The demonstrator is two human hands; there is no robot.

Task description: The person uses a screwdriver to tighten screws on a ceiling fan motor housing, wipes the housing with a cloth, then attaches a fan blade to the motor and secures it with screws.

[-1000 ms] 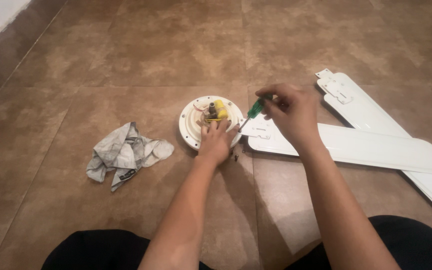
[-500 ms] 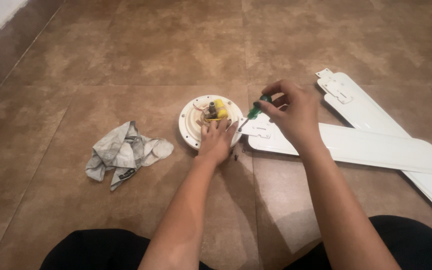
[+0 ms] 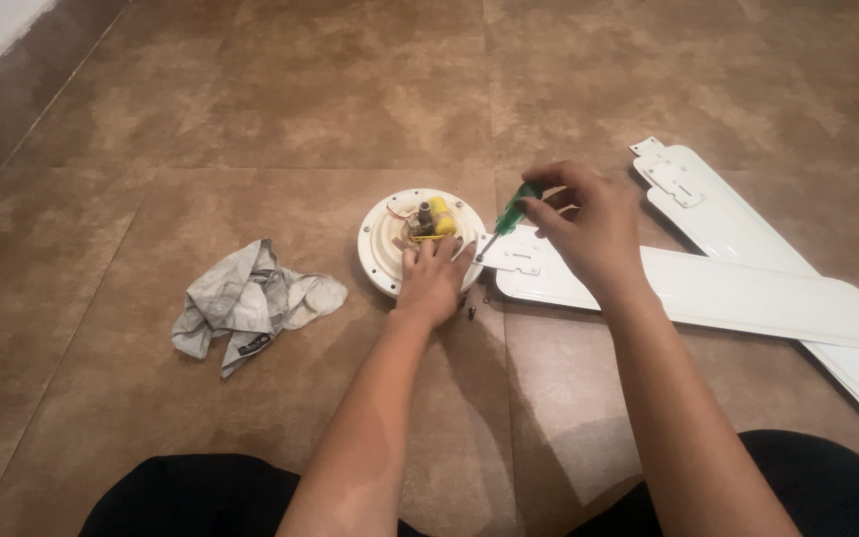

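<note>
We press our left hand flat on the near rim of the round white fan motor housing, fingers spread and released, gripping nothing, their tips just short of the yellow part and the small metal shaft at the housing's centre. Our right hand is clenched around the green-handled screwdriver, thumb and fingertips pinching the handle, with the shaft slanting down and left from them until its tip reaches the metal bracket of the nearer white fan blade, just beside the housing. That blade lies on the brown tiled floor, running out beyond our right wrist; a second white blade lies beyond the knuckles, angled away to the right. A couple of small dark screws sit on the tile just beside the heel of our left hand. Well apart from the left fingers, out on their far side, lies a crumpled grey rag.
</note>
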